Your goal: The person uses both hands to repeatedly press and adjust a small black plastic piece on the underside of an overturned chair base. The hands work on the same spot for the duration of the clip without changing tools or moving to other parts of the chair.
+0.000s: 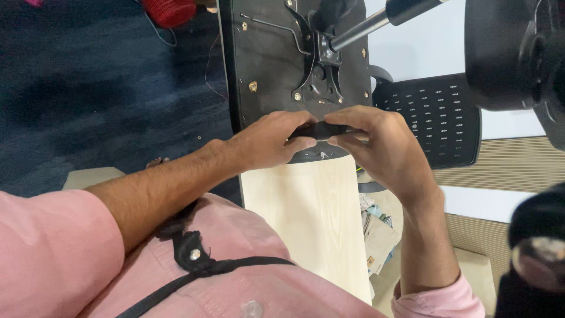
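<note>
Head view, left hand: my left hand point(268, 138) sits at the near edge of the upturned chair seat point(271, 59), fingers curled and clamped on the left end of a small black part point(322, 131).
Head view, right hand: my right hand point(385, 147) pinches the same black part from the right, thumb below and fingertips point(338, 119) pressed on top.
Black part: I see it held between both hands, just above the end of the pale wooden board point(315, 218) and touching the seat's edge.
Seat underside: metal bracket point(321, 68) with a gas cylinder point(376, 22) angling up right.
Surroundings: perforated black chair back point(438, 118) to the right, red basket point(170, 10) on dark carpet point(88, 88).
</note>
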